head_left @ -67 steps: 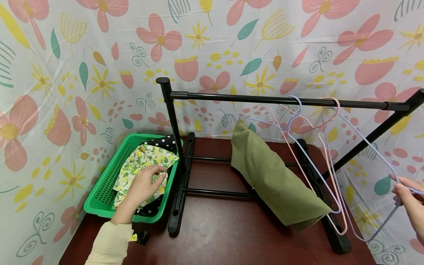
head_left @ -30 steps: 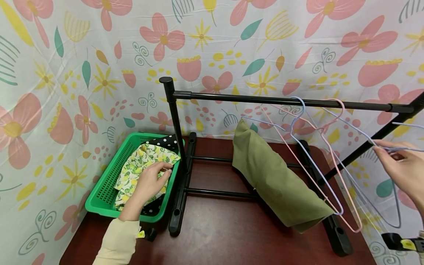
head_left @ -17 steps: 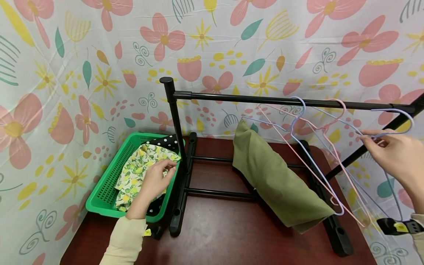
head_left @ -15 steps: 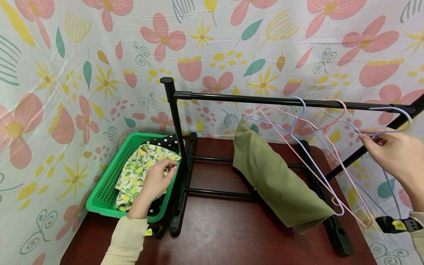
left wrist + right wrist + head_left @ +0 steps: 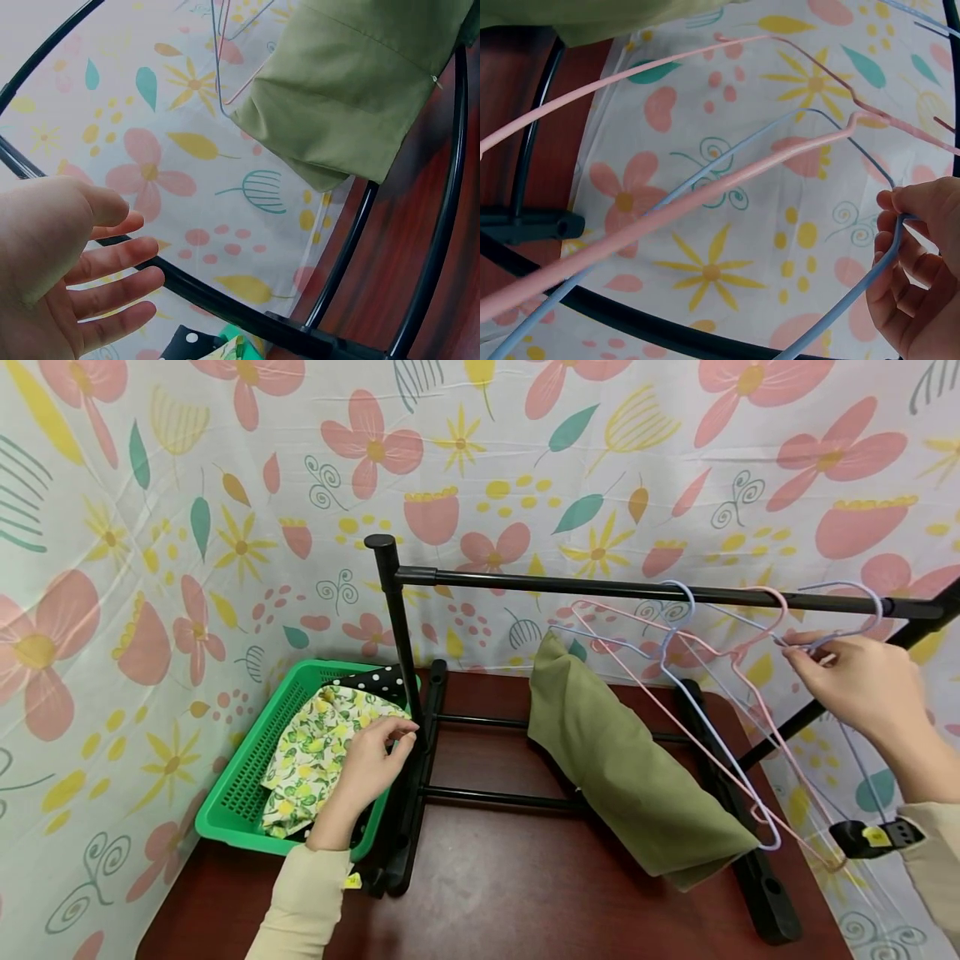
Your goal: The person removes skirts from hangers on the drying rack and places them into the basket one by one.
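My right hand (image 5: 862, 681) pinches a blue clothes hanger (image 5: 840, 304) just below its hook, between thumb and fingers. In the head view that hook overlaps the right part of the black rail (image 5: 525, 582). Close to its left hangs a pink hanger (image 5: 682, 204), tilted. Further left, another blue hanger (image 5: 692, 606) hangs with an olive-green folded garment (image 5: 622, 768) over it. My left hand (image 5: 375, 756) hovers by the right rim of a green basket (image 5: 232, 810), fingers loosely bent with nothing in them. A lemon-print cloth (image 5: 307, 760) lies in the basket.
A black polka-dot cloth (image 5: 378, 683) lies beneath the lemon-print one. The rack's left post (image 5: 397, 635) stands right beside the basket. Two crossbars low on the rack run above the dark red table (image 5: 495, 877). Floral sheeting (image 5: 480, 460) covers the walls behind.
My right hand has come in from the right edge, moving left and up with the blue hanger to the rail. The pink hanger has swung. My left hand has drifted slightly right.
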A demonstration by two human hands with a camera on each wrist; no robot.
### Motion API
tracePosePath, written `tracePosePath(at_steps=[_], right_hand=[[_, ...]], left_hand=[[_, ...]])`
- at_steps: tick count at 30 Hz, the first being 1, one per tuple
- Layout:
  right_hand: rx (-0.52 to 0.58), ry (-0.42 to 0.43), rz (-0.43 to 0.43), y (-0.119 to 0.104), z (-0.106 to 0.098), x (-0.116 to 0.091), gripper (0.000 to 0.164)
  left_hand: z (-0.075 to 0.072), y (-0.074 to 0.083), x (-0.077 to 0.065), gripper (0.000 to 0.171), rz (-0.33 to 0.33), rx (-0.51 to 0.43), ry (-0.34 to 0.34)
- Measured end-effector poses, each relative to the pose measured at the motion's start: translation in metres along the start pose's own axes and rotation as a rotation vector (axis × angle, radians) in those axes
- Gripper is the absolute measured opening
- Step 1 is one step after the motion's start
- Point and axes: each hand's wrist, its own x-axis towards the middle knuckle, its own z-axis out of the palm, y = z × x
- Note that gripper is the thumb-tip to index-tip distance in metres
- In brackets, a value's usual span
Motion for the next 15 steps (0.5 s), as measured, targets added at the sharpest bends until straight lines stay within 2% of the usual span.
tracePosePath(at_steps=[6,11,15], right_hand=[[-0.009,-0.047,0.011,-0.001,0.003,0.007,0.036],[-0.005,-0.131,0.073,-0.003,0.006,0.011,0.04],[-0.006,-0.167,0.097,-0.004,0.008,0.014,0.039]], left_hand=[[0.003,0.0,0.002,0.013,0.002,-0.027,-0.002],[0.006,-0.001,0.003,0.013,0.001,-0.036,0.0],[0.007,-0.001,0.004,0.013,0.005,-0.035,-0.003]])
